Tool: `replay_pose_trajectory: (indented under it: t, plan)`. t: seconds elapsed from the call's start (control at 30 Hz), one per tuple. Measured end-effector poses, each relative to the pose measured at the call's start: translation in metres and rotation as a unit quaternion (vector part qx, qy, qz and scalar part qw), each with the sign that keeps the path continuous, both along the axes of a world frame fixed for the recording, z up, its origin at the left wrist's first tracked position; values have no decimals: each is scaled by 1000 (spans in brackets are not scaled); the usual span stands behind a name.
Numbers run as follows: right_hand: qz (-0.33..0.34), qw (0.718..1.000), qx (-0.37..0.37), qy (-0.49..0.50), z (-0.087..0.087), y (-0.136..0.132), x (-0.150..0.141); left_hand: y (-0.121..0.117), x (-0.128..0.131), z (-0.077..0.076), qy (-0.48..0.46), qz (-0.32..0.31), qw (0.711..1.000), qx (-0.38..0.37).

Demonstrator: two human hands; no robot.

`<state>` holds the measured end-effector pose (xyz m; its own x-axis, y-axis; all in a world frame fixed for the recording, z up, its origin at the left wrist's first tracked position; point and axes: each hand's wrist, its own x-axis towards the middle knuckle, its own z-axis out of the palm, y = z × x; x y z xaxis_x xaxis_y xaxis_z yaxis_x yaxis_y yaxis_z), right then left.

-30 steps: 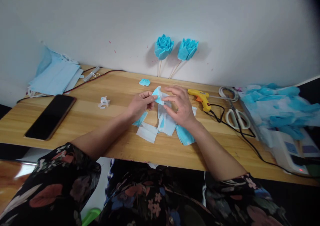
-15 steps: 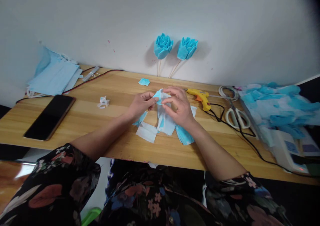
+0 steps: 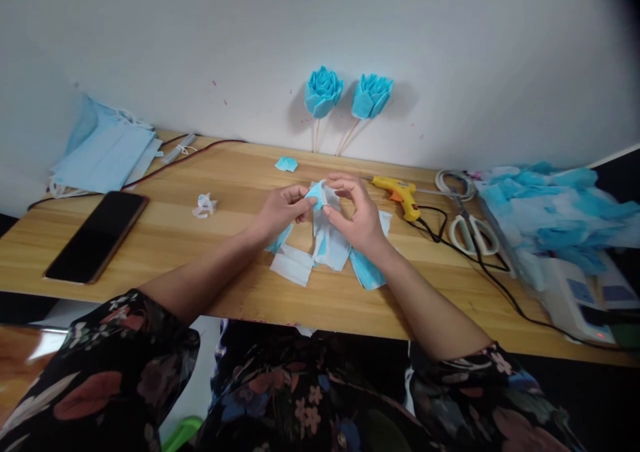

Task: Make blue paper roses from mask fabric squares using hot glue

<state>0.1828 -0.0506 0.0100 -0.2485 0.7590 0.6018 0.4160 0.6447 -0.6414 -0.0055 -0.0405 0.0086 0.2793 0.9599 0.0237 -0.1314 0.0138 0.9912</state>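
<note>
Between my two hands is a small folded piece of blue mask fabric [image 3: 315, 193], raised over the table. My left hand [image 3: 286, 209] pinches its left side between thumb and fingers. My right hand [image 3: 357, 215] grips the right edge, thumb tip pressed to the fabric and forefinger curved above it. Below lie white fabric pieces [image 3: 333, 245], another white piece [image 3: 293, 264] and a stack of blue pieces [image 3: 367, 270], partly under my right wrist. A folded blue piece [image 3: 286, 164] rests farther back.
Two blue fabric flowers [image 3: 323, 92] on sticks lean at the wall. To the right are a yellow glue gun [image 3: 400, 193], scissors [image 3: 473, 234], a power strip [image 3: 575, 299] and a heap of blue and white fabric [image 3: 555, 205]. Leftward lie a phone [image 3: 97, 237] and face masks [image 3: 105, 152].
My right thumb and forefinger have shifted from a pinch above the fabric to a hold lower on its right edge. My left hand keeps its pinch.
</note>
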Motion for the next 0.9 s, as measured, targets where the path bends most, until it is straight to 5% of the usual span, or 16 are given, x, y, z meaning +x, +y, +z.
replay_pose_trajectory:
  t: [0.57,0.9]
  plan:
    - [29,974,167,-148,1,10,8,5,-2,-5,-100,-14,992,-81]
    - [20,978,151,-145,2,6,8,5,-1,-7,-66,-8,996,-55]
